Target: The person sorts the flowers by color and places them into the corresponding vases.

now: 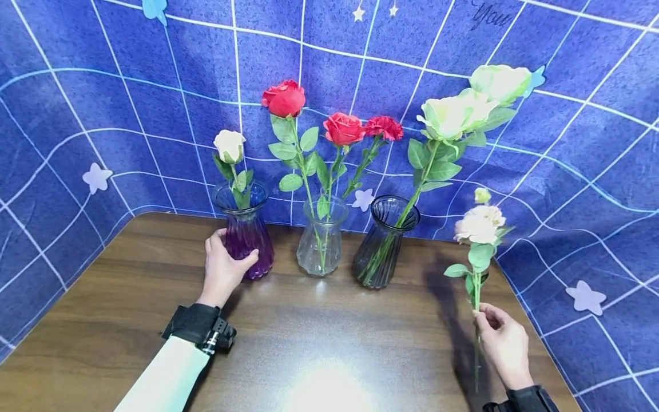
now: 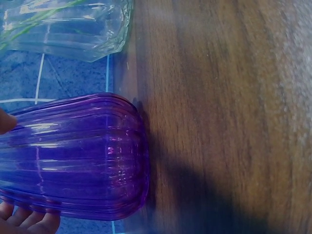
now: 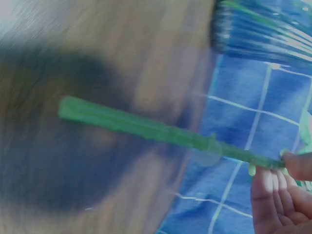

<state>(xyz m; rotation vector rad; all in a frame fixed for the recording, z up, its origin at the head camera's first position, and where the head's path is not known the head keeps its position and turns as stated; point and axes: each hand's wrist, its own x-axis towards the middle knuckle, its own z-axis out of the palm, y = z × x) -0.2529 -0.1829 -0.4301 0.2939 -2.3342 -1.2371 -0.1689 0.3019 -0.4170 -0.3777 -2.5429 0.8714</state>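
With its thumb and fingers on opposite sides, my left hand point(image 1: 225, 264) grips the purple glass vase point(image 1: 250, 243), which stands upright on the table and holds one white rose point(image 1: 229, 146). The vase's ribbed body point(image 2: 73, 156) fills much of the left wrist view. At the right, my right hand point(image 1: 505, 343) pinches the stem of a pale pink flower point(image 1: 480, 224) with a small bud above it. In the right wrist view the green stem point(image 3: 131, 124) extends from the fingertips, its lower end apart from the table.
Beside the purple vase stands a clear vase point(image 1: 319, 252) with two red roses and a red carnation point(image 1: 384, 127). Right of it, a dark grey vase point(image 1: 378, 257) holds pale green-white flowers point(image 1: 453, 117). Blue grid-patterned cloth point(image 1: 170, 103) surrounds the wooden table point(image 1: 319, 326).
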